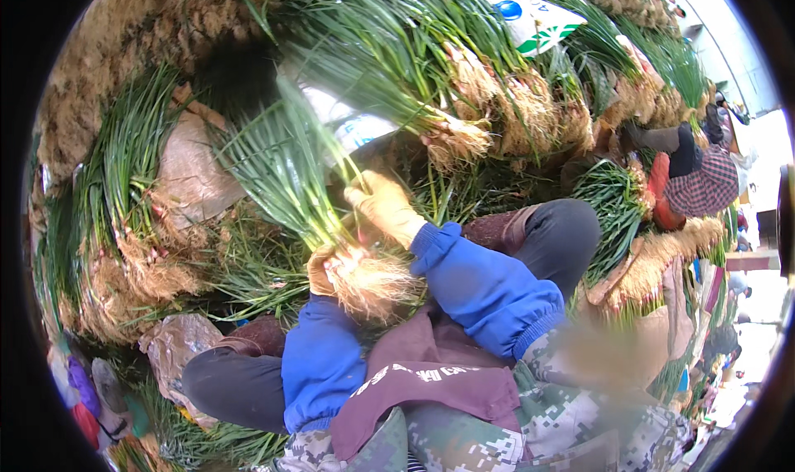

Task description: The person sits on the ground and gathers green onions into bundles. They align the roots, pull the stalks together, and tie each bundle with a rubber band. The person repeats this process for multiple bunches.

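A bunch of green onions (348,254) with long green leaves and pale, stringy roots is in my left hand (320,273). The glove on that hand is tan and partly hidden behind the stem bases. Above the roots, my right hand (382,205), in a yellowish work glove, pinches a few green leaves (338,155) between thumb and fingers. Those leaves rise beside the bunch and are blurred at their tops; whether they belong to it I cannot tell. Blue sleeve covers (484,285) reach up both forearms. A maroon apron (428,397) with printed writing covers my lap.
Bundled green onions (459,93) lie in a row ahead, roots towards me. More bundles (124,205) stand at left beside a tan sack (195,167). Loose leaves (261,285) litter the ground. A crumpled plastic bag (180,354) sits by my left knee. Another person (702,180) is at right.
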Action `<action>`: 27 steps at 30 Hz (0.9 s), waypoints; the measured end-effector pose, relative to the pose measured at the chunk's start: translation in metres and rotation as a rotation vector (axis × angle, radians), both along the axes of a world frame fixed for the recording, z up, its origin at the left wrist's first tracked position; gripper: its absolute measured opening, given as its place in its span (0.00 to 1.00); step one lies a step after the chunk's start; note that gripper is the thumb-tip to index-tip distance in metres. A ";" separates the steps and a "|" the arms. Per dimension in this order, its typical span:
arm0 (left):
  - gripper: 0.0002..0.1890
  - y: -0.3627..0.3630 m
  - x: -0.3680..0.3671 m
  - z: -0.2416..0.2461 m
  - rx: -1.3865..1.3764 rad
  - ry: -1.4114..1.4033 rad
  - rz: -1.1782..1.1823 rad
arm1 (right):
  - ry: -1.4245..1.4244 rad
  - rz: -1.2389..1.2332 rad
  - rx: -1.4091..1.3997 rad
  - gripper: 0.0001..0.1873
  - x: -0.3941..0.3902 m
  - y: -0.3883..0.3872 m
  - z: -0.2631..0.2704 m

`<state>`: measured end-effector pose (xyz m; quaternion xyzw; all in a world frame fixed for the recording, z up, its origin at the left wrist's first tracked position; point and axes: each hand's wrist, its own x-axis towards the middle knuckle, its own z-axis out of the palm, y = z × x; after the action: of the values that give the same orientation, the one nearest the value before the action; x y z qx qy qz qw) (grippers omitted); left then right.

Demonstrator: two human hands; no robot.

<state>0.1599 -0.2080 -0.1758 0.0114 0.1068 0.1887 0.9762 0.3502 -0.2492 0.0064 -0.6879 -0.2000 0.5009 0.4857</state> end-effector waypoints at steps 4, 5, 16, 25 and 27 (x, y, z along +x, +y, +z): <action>0.34 0.003 0.023 0.004 0.192 0.219 0.286 | 0.131 -0.238 0.367 0.10 0.049 -0.048 0.031; 0.33 0.003 0.029 0.024 0.171 0.139 0.294 | 0.142 -0.236 0.437 0.11 0.073 -0.070 0.052; 0.24 0.006 0.045 0.075 0.255 -0.072 0.095 | -0.143 -0.407 0.025 0.22 0.161 -0.411 0.136; 0.21 0.020 0.026 0.071 0.244 0.052 -0.004 | -1.061 -0.294 -1.058 0.22 0.163 -0.584 -0.028; 0.21 0.017 0.025 0.105 0.441 0.608 0.075 | -1.128 -0.512 -0.525 0.16 0.198 -0.481 0.008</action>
<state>0.1849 -0.1909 -0.0705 0.2730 0.3486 0.2307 0.8664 0.5486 -0.7302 0.0144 -0.9652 -0.1254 -0.0342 0.2270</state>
